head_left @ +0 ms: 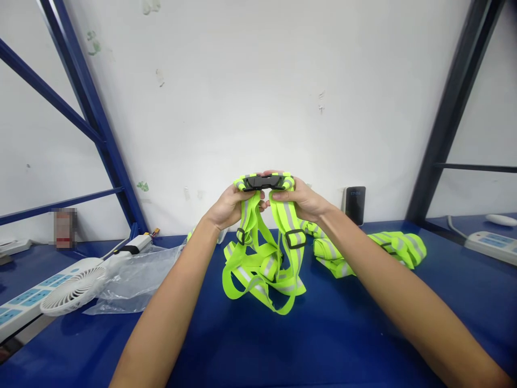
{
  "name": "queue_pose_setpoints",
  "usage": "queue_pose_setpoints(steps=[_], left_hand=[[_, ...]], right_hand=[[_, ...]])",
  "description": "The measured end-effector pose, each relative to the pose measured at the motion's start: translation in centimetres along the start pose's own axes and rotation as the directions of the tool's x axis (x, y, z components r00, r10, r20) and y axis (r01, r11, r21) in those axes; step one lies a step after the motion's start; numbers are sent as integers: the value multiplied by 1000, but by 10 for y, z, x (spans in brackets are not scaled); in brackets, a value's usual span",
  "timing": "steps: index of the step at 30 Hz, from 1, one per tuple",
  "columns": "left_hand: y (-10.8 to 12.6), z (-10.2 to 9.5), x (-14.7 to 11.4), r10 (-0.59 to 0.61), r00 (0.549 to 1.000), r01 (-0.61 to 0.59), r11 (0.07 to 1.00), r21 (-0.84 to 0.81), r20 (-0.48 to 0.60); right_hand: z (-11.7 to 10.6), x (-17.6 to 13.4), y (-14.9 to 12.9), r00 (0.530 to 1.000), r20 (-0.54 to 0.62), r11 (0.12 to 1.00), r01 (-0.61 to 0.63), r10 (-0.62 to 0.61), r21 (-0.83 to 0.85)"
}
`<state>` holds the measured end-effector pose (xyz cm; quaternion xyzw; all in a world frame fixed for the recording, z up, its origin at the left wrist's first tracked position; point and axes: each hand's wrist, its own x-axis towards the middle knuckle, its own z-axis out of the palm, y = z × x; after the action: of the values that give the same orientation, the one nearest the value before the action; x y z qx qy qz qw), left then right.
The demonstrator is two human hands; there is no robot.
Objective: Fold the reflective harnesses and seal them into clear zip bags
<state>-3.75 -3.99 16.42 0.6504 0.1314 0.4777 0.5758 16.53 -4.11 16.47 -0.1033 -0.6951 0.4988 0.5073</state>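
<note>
Harness of neon-yellow webbing, silver stripes, held up over glossy blue table. Left hand, right hand: fingers pinching webbing at either end of black plastic buckle. Looks light, floppy, tangle-prone to me; buckle likely stiff, best hold beside it.

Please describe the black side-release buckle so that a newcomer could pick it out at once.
Find the blue table, then look above its middle, where the left hand and right hand hold up a lime reflective harness. The buckle crosses the harness's top. Unlike the squarer black adjusters lower down, it is long and level.
</note>
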Motion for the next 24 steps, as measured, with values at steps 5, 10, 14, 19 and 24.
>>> queue_pose_setpoints(steps=[5, 10, 14, 19, 24], left_hand=[[4, 0, -6, -31, 994, 27, 999, 44, 105], [9, 5, -7, -45, 990, 31, 994, 104, 135], [8, 8, -4, -17, 998, 7, 986, 164, 62], [-2, 4, 5, 62, 991, -35, 975, 220, -121], [-10, 2, 10, 240, 943, -158, 932, 327, -229]], right_hand=[[-4, -3, -7, 989, 117, 996, -84, 88, -38], [-10, -7, -14, 982, 156, 991, -94, 108, -93], [-18, -12, -14, 964, 220, 988, -140, 151, -65], [-14, -12, -11, 975, 161, 988, -149, 152, -30], [5, -4, -6, 1000, -7, 990, -29, 28, -141]])
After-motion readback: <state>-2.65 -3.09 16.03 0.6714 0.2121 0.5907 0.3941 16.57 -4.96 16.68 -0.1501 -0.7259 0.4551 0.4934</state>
